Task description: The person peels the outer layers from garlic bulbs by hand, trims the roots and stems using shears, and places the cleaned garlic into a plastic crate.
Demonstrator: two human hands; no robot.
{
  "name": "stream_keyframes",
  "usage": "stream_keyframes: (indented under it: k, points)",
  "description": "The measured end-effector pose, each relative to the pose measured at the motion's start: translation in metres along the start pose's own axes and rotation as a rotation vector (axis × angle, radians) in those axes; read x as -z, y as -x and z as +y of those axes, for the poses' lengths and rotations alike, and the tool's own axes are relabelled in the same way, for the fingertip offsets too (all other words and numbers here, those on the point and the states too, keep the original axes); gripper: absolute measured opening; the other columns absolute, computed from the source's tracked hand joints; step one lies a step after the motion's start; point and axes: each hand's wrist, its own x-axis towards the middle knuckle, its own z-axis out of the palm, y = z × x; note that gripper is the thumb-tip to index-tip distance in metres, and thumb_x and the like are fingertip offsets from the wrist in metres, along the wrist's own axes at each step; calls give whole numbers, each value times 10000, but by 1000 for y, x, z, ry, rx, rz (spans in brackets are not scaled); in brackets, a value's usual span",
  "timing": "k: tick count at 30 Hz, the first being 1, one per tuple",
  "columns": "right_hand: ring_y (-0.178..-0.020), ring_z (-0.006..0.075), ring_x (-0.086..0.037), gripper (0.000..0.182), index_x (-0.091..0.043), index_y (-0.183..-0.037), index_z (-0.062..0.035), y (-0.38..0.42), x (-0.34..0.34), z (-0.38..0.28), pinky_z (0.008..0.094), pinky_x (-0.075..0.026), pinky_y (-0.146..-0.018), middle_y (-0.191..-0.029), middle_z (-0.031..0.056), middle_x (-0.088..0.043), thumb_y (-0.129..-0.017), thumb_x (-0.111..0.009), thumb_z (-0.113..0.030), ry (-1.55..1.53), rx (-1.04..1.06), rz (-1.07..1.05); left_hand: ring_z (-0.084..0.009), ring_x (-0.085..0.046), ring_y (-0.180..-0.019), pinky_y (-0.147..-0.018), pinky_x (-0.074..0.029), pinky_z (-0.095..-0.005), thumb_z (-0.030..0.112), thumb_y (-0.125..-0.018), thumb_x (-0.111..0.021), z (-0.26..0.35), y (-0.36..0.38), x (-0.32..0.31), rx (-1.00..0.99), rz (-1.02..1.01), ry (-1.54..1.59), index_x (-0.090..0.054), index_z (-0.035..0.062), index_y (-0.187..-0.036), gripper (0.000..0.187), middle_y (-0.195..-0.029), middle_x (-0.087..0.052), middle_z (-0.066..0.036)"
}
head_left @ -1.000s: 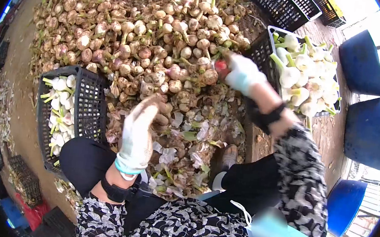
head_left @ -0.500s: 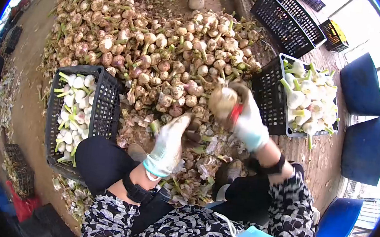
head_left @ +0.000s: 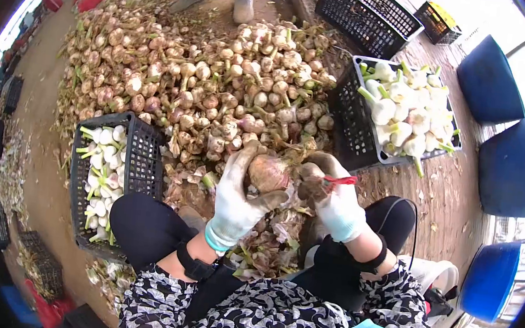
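A large unpeeled garlic bulb (head_left: 269,173), brownish pink with dry roots and stem, rests in my left hand (head_left: 238,190), the gloved fingers and thumb curled round it. My right hand (head_left: 333,199), gloved too, is closed close beside the bulb's right end. A narrow red piece (head_left: 340,180) sticks out across its fingers; I cannot tell what the rest of that thing is. Both gloves are white with soiled fingertips. Beyond my hands spreads a big heap of unpeeled garlic (head_left: 188,87). Loose papery skins (head_left: 271,237) lie below my hands, between my knees.
To the left stands a black crate (head_left: 144,159) of white, trimmed garlic. Another crate (head_left: 352,119) of cleaned bulbs is at the right. Black crates (head_left: 368,19) stand farther back, with blue tubs (head_left: 493,82) along the right side. Another person's shoes (head_left: 244,10) show behind the heap.
The garlic bulb has passed from my right hand into my left. My hands have come together, and the view has swung a little to the right.
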Motion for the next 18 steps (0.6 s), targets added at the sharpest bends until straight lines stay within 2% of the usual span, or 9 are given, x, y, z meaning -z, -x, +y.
stream_keyframes:
  k: [2,3,4,6,10,12,14,16,18]
  points:
    - [-833,302,-605,263,-528,-1019,40,-5,-1,9,358,-468,-712,-893,202,-610,-888,-550,-187,225,57,-1,-306,-546,-1008,-871,-459,-363,231,-589,-852,10,-1,-4,-92,17,-96,-412,-45,-1288,870,-1142,-506,-191]
    - [-831,297,-602,274,-525,-1036,42,-4,1,4,360,-467,-725,-898,196,-612,-840,-576,-143,515,243,-10,-327,-546,-998,-859,-466,-375,215,-566,-862,13,-2,-5,-185,52,-197,-417,-30,-1291,885,-1143,-498,-194]
    - [-836,267,-607,283,-531,-1048,39,-6,-10,-1,347,-470,-750,-906,183,-621,-815,-587,-110,195,332,41,-327,-546,-998,-859,-466,-375,215,-566,-862,13,-2,-6,-187,50,-195,-417,-30,-1291,885,-1143,-498,-194]
    - [-841,226,-611,288,-542,-1041,35,-9,-14,-16,325,-470,-769,-916,172,-632,-802,-623,-104,-7,75,26,-339,-544,-997,-847,-473,-385,199,-545,-870,11,-1,-5,-213,56,-218,-421,-10,-1295,900,-1160,-481,-197]
    - [-860,187,-618,344,-552,-1071,35,-8,7,-27,301,-461,-793,-954,165,-646,-782,-686,-96,65,63,-104,-316,-544,-1016,-863,-467,-367,182,-526,-879,16,-3,-3,-264,24,-100,-427,-13,-1302,919,-1173,-480,-197]
    - [-869,174,-615,337,-551,-1071,37,-4,17,-32,292,-460,-790,-945,170,-644,-776,-669,-73,56,230,-131,-307,-541,-1037,-872,-463,-361,169,-526,-879,21,-2,-4,-257,25,-40,-426,-11,-1311,924,-1195,-473,-198]
    - [-880,160,-613,359,-556,-1077,32,6,20,-42,271,-458,-788,-929,138,-654,-727,-631,-1,29,117,-126,-326,-538,-1047,-878,-460,-367,170,-531,-875,27,-1,-3,-256,-12,26,-419,-7,-1320,929,-1210,-470,-207]
    - [-900,154,-606,414,-547,-1106,19,21,20,-41,255,-452,-810,-983,96,-646,-695,-542,61,-306,-106,-79,-345,-537,-1045,-883,-457,-373,170,-539,-868,26,1,-3,-282,-30,-22,-413,-4,-1327,926,-1199,-479,-217]
    - [-904,153,-602,437,-539,-1118,19,34,17,-24,254,-452,-819,-1019,88,-632,-685,-503,77,-432,-99,-65,-366,-543,-1019,-890,-451,-377,148,-531,-863,28,2,-5,-336,-61,-3,-408,3,-1335,934,-1183,-487,-236]
